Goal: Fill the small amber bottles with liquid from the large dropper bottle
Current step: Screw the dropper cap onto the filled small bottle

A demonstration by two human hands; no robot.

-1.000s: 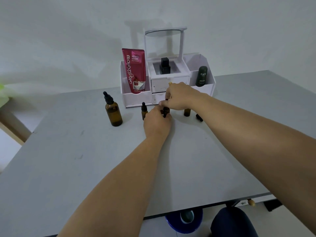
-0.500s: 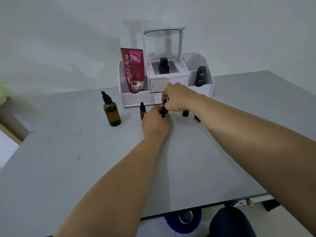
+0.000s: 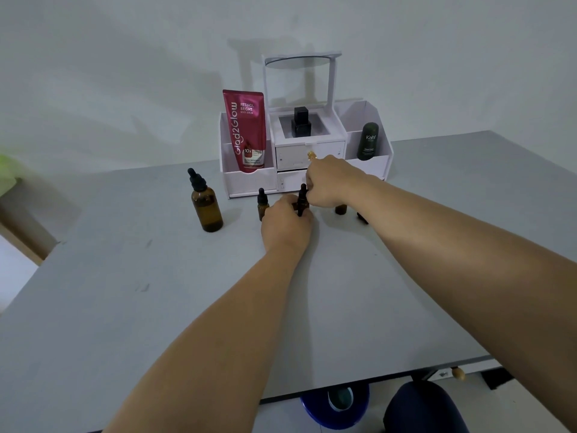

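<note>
The large amber dropper bottle stands capped on the grey table, left of my hands. A small amber bottle with a black dropper cap stands beside my left hand. That hand wraps a second small bottle, mostly hidden. My right hand pinches this bottle's black dropper cap from above. A third small bottle stands uncapped behind my right wrist, with a loose black cap lying next to it.
A white cosmetic organiser stands at the back with a red tube, a black square bottle and a dark green bottle. A blue bin sits below the table's front edge.
Both hands stay on the same small bottle. The black dropper cap shows a little more above my left hand than before. The view has shifted slightly.
</note>
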